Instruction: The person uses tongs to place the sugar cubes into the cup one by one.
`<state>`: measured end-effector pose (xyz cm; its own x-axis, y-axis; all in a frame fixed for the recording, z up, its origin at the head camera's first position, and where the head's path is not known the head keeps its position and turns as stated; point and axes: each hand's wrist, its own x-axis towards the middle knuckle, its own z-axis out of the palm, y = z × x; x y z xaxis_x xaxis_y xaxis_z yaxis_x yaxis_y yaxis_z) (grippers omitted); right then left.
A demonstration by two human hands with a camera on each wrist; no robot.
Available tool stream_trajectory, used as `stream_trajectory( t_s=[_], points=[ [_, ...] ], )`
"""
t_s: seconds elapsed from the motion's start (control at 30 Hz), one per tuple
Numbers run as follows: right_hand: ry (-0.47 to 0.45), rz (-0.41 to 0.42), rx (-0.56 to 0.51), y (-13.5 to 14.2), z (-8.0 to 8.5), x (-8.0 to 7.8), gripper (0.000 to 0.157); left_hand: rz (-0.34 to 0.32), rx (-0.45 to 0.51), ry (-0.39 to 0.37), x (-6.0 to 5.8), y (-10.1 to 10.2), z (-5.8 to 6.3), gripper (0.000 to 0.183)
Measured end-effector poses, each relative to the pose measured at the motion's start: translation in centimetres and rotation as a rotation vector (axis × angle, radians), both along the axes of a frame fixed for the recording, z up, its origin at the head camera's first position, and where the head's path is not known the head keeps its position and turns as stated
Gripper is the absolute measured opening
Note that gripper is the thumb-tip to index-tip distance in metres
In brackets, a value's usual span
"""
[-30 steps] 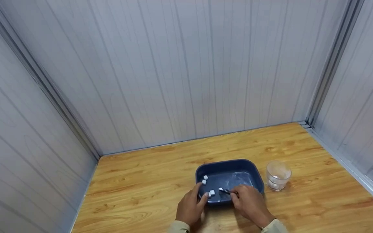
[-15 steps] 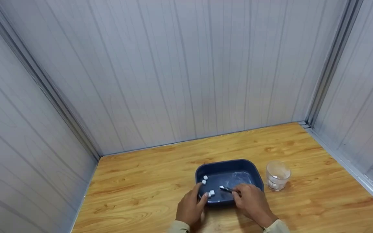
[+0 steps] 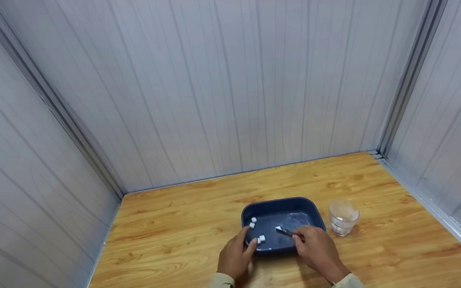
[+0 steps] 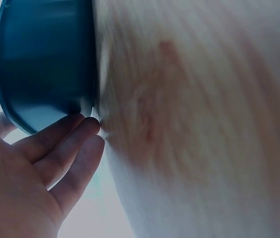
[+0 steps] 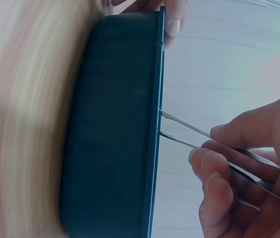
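Observation:
A dark blue rectangular tray stands on the wooden table. At its near left corner my left hand grips the rim, thumb over the edge; in the left wrist view the fingers lie against the outer wall. My right hand pinches metal tweezers between thumb and fingers. Their tips reach over the rim in the right wrist view, where the wall hides the ends. From the head, the tweezers' tips are at a small white cube inside the tray. Several other white cubes lie along the tray's left side.
A clear drinking glass with white cubes at its bottom stands right of the tray. Pale panelled walls enclose the back and sides of the table.
The right hand and tweezers have shifted right and slightly away, and the white cube at their tips has moved the same way. The left hand and tray look nearly unchanged.

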<state>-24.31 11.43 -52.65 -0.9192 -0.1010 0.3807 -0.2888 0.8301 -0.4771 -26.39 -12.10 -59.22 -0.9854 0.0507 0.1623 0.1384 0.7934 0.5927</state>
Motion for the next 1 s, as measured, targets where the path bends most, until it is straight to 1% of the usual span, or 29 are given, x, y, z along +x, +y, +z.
stream_trajectory(
  t_s=[0.1,0.23,0.33,0.43,0.63,0.83,0.93,1.0],
  points=[
    [0.017,-0.003,-0.004,0.3,0.1,0.1,0.009,0.001,0.000,-0.003,-0.1,0.0,0.0,0.053],
    [0.042,-0.026,-0.009,0.8,0.0,0.2,0.008,0.000,-0.007,-0.007,-0.1,0.0,0.0,0.056],
    [0.057,-0.041,-0.022,1.1,0.0,0.2,0.007,-0.001,-0.013,0.005,0.0,0.0,0.0,0.053],
    [0.047,-0.049,-0.043,1.4,0.1,0.3,0.008,-0.003,-0.013,0.014,0.0,0.0,0.1,0.048],
    [-0.008,-0.075,-0.062,1.9,0.3,0.5,0.009,0.003,-0.001,-0.004,0.0,0.1,0.1,0.047],
    [0.023,-0.079,-0.077,2.5,0.3,0.5,0.009,0.005,0.000,-0.008,-0.1,0.1,0.0,0.048],
    [0.021,-0.083,-0.085,2.8,0.3,0.4,0.007,0.004,0.001,-0.005,-0.1,0.1,0.0,0.048],
    [0.003,-0.086,-0.095,3.0,0.4,0.4,0.007,0.002,0.003,0.001,0.0,0.1,0.0,0.048]
  ],
)
